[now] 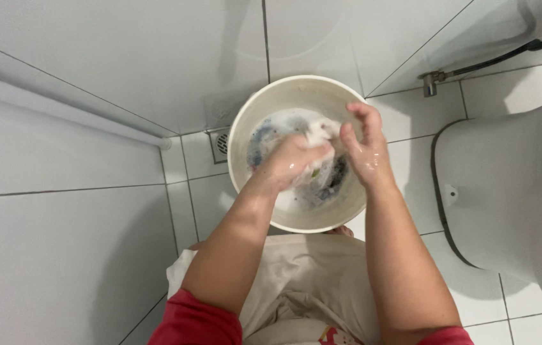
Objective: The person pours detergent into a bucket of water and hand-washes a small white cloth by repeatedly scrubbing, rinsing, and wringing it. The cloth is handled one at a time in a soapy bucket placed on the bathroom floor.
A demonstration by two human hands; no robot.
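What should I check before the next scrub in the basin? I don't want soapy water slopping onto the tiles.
1. Both hands on the cloth: ok. The left hand and right hand grip the white cloth between them.
2. Hands over the basin: ok. Both are inside the rim of the white basin.
3. Basin flat on the floor: cannot tell, since its base is hidden.
4. Water level: ok. The soapy water sits well below the rim.
5. Floor drain uncovered: ok, though the basin partly overlaps it.
6. Other laundry submerged: cannot tell. Dark fabric shows through the foam.
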